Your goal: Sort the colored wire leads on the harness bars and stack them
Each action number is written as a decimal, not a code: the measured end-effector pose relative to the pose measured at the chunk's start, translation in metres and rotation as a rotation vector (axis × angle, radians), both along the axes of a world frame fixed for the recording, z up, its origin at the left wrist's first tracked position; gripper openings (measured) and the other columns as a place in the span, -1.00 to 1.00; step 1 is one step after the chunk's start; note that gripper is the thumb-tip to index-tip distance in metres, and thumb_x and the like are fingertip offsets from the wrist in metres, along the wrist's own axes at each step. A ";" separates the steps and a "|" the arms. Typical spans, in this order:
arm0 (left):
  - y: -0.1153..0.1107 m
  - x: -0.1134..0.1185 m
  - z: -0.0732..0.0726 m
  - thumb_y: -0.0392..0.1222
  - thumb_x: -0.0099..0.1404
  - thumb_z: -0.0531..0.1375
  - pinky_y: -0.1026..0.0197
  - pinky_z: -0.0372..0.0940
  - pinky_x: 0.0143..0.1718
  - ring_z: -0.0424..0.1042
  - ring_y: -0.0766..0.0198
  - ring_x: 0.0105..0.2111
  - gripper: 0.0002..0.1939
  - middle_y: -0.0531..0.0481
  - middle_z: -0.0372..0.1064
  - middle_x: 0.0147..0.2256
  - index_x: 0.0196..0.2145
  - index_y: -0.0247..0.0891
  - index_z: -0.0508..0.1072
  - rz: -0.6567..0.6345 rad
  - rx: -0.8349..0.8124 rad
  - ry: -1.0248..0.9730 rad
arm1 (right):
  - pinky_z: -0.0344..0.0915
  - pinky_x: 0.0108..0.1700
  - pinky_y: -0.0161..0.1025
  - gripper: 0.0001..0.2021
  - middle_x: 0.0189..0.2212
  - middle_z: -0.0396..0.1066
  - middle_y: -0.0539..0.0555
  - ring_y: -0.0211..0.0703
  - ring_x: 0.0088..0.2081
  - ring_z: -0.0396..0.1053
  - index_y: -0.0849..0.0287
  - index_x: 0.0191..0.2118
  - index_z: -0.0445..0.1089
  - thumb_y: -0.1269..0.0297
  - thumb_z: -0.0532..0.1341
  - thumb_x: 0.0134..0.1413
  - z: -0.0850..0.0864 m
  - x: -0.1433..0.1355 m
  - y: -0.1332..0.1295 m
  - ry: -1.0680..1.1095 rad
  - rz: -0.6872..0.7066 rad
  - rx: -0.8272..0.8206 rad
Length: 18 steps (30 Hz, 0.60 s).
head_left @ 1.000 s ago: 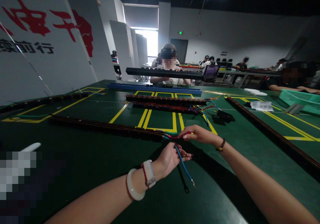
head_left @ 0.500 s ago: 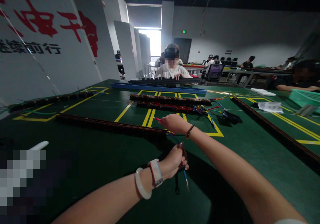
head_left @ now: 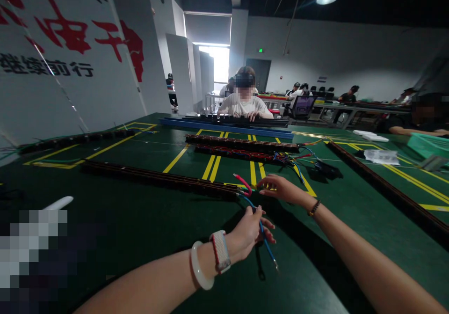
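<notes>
A long dark strip lies across the green table, with wires coming out of its right end. Between the thumb and fingers of my left hand runs a blue wire, its metal tip hanging down to the right. A short red wire curls up and back from the strip's end, held by neither hand. Just right of it is my right hand, fingers loosely bent beside a green wire; whether it touches that wire is unclear.
Beyond lie another dark strip and a red-wired bundle. A blue rail runs along the far side, where a person sits. Another long strip slants along the right, near a green basket.
My right hand has let go of the red wire and moved right. The red wire now bends upward. My left hand's fingers have spread somewhat around the blue wire. The view has shifted slightly.
</notes>
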<state>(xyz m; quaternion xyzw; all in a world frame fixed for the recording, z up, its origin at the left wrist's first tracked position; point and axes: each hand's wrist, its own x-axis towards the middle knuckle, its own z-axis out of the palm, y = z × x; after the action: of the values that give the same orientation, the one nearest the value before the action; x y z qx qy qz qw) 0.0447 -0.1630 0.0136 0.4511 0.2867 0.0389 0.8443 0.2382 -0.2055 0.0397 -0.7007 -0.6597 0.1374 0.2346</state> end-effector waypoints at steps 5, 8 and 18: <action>0.005 -0.001 0.006 -0.09 0.42 -0.22 0.14 0.33 -0.41 0.24 0.39 -0.64 -0.79 0.13 0.23 -0.56 -0.27 -0.21 0.08 -0.130 0.140 0.086 | 0.23 -0.31 -0.29 -0.73 -0.35 0.38 0.10 -0.21 -0.36 0.30 0.20 -0.22 0.47 0.11 0.17 0.11 -0.025 0.018 -0.005 -0.063 -0.036 -0.064; 0.017 -0.003 0.011 -0.06 0.42 -0.24 0.19 0.30 -0.46 0.23 0.39 -0.66 -0.75 0.14 0.22 -0.60 -0.30 -0.20 0.09 -0.270 0.246 0.162 | 0.21 -0.31 -0.29 -0.73 -0.36 0.39 0.11 -0.21 -0.37 0.30 0.22 -0.25 0.47 0.13 0.14 0.13 -0.025 0.021 -0.004 -0.070 -0.042 -0.080; 0.076 -0.014 -0.008 0.17 0.23 0.08 0.33 0.04 -0.72 0.11 0.42 -0.76 -0.58 0.04 0.22 -0.69 -0.54 -0.24 0.28 -0.607 0.498 0.236 | 0.19 -0.32 -0.29 -0.77 -0.36 0.37 0.09 -0.22 -0.38 0.28 0.23 -0.26 0.45 0.18 0.15 0.14 -0.024 0.018 -0.005 -0.076 -0.056 -0.043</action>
<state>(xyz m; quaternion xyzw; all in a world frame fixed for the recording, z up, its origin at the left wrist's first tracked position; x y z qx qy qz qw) 0.0308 -0.0871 0.0052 0.7071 0.2172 -0.1959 0.6438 0.2560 -0.2109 0.0158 -0.7286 -0.6451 0.1182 0.1977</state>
